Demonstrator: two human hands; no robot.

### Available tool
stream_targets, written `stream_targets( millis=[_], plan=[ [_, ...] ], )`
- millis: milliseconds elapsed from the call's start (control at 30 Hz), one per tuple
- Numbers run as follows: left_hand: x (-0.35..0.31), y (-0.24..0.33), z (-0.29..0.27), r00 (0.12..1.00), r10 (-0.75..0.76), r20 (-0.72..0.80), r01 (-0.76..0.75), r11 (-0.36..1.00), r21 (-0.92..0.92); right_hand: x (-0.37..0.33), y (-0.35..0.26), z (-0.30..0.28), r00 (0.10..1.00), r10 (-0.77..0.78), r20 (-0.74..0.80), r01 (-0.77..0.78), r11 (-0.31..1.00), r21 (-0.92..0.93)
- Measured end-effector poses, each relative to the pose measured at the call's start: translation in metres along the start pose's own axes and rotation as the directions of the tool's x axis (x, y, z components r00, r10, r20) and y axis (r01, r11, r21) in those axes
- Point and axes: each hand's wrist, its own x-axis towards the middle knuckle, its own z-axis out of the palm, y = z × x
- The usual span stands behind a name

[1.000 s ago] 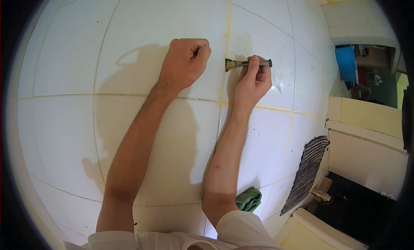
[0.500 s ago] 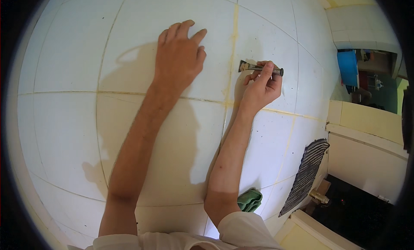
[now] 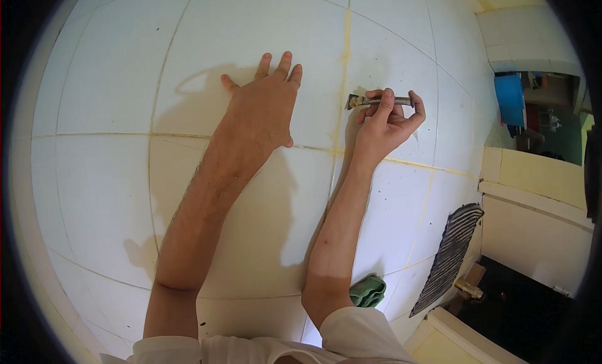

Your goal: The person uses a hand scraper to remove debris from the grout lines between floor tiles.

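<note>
My right hand [image 3: 385, 125] pinches a small metal scraper [image 3: 401, 101] between thumb and fingers. The tool lies roughly level, its flared blade pointing left with pale yellowish residue on it. That blade end is close to a yellow-stained grout line [image 3: 343, 56]; whether it touches the tile I cannot tell. To the left, my left hand [image 3: 260, 107] is open, back up, its fingers spread over the white floor tile [image 3: 244, 25]. Nothing is in it, and its palm is hidden.
A crumpled green cloth [image 3: 367, 292] lies by my right elbow. Further right are a dark striped mat [image 3: 448, 257] and a dark doorway [image 3: 508, 301]. A blue tub [image 3: 509, 99] stands at the far right, beyond a second opening. Small dark specks dot the tiles.
My left hand has come down and nearer, its fingers spreading out from a loose curl. The right hand keeps hold of the scraper, its little finger now lifted toward the handle's end.
</note>
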Motion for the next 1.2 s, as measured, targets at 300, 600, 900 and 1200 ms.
stream_targets(
  millis=[300,600,900,1200],
  plan=[
    [0.000,0.004,-0.005,1.000,-0.009,-0.009,0.009,1.000,-0.006,0.006,0.013,-0.009,0.990,-0.074,0.119,0.086,0.991,-0.100],
    [0.002,-0.004,0.006,0.995,0.000,-0.101,-0.003,1.000,-0.025,0.000,0.007,-0.003,0.993,-0.026,0.114,0.042,0.989,-0.140],
    [0.004,-0.004,0.008,0.991,0.011,-0.133,-0.015,0.999,-0.029,0.002,0.009,-0.004,0.993,-0.039,0.111,0.053,0.991,-0.126],
    [0.005,-0.002,0.006,0.992,0.000,-0.127,-0.002,1.000,-0.021,0.002,0.012,-0.003,0.982,-0.140,0.129,0.162,0.969,-0.187]
  ],
)
